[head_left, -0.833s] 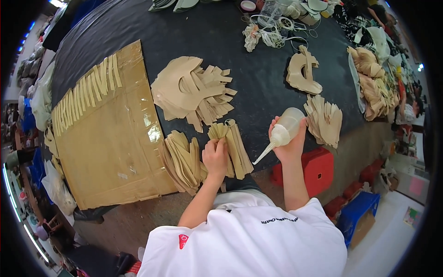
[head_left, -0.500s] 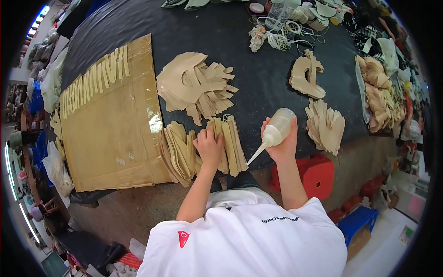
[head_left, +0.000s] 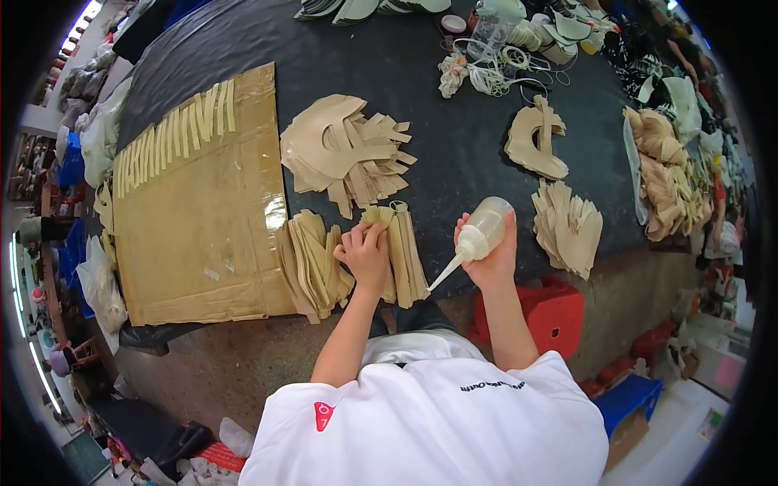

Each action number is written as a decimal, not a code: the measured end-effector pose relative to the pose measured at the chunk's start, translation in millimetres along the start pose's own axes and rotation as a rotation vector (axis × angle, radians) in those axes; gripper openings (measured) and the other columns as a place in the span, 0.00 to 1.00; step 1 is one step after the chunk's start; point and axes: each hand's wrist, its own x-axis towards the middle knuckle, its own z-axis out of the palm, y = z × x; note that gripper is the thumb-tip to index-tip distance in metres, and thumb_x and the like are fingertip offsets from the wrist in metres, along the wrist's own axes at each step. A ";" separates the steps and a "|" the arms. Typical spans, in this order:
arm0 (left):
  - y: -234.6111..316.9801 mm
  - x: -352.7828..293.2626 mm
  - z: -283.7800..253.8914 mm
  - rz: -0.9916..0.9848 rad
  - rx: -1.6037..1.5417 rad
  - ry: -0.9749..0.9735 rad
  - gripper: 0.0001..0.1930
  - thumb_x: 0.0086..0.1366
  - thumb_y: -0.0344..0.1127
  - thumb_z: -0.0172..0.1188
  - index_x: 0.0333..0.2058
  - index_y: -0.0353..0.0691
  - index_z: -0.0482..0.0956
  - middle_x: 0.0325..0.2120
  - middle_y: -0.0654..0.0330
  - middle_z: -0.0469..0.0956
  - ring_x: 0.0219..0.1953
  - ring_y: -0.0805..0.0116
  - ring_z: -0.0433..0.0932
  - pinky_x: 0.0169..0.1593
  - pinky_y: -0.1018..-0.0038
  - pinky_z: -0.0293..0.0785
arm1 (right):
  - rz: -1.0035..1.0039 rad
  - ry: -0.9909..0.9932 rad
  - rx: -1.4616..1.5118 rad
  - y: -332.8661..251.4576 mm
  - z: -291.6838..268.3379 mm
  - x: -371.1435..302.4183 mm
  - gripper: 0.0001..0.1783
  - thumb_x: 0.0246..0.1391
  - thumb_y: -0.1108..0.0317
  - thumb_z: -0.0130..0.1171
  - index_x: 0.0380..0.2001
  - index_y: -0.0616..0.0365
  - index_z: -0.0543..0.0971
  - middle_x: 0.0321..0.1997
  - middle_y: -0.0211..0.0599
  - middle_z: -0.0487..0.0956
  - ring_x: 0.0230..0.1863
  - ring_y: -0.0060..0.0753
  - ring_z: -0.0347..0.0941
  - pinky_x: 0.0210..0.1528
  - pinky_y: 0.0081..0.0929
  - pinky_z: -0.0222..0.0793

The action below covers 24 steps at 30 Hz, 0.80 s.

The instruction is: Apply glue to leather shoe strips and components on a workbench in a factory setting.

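Note:
My left hand (head_left: 362, 257) rests on a bundle of long beige strips (head_left: 377, 215), its fingers bent and closed on a strip near the top end. What lies under the fingertips is partly hidden. In my right hand (head_left: 498, 263) is a translucent squeeze bottle (head_left: 488, 223) with a long thin nozzle, tilted down to the left. The nozzle tip is at the lower right end of a neighbouring stack of strips (head_left: 408, 259). Left of my left hand lies a fanned bundle of strips (head_left: 312, 255).
A brown cardboard sheet (head_left: 203, 235) on the black-covered table (head_left: 454, 146) bears a row of short strips (head_left: 174, 134). Beyond my hands lie a pile of pink-beige cut pieces (head_left: 336, 146), curved pieces (head_left: 531, 150) and fanned pieces (head_left: 567, 227). A red stool (head_left: 551, 312) stands at the table edge.
The fingers of my left hand have curled in more on the strips. My right hand and the bottle have shifted slightly left and down. The whole view has turned a little.

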 end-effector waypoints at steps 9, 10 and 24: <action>-4.7 -2.1 4.9 0.195 0.090 0.108 0.08 0.51 0.35 0.63 0.33 0.50 0.79 0.25 0.73 0.73 0.34 0.74 0.67 0.43 0.68 0.48 | 0.031 -0.015 -0.019 10.8 -6.8 4.2 0.39 0.44 0.39 0.59 0.47 0.61 0.64 0.41 0.45 0.73 0.43 0.42 0.72 0.47 0.37 0.71; -4.5 -1.8 4.3 0.183 0.096 0.112 0.07 0.52 0.35 0.63 0.32 0.50 0.79 0.22 0.73 0.73 0.33 0.74 0.67 0.43 0.68 0.49 | 0.051 -0.009 -0.021 13.3 -6.9 3.9 0.38 0.44 0.40 0.59 0.47 0.60 0.65 0.41 0.44 0.73 0.43 0.41 0.72 0.47 0.36 0.71; -27.9 9.3 -35.7 -0.403 -0.833 -0.255 0.04 0.61 0.28 0.52 0.34 0.35 0.68 0.32 0.55 0.78 0.32 0.70 0.75 0.40 0.73 0.69 | 0.453 -0.208 -0.081 69.1 -9.0 47.6 0.49 0.46 0.34 0.50 0.59 0.61 0.52 0.55 0.67 0.62 0.57 0.58 0.62 0.59 0.44 0.61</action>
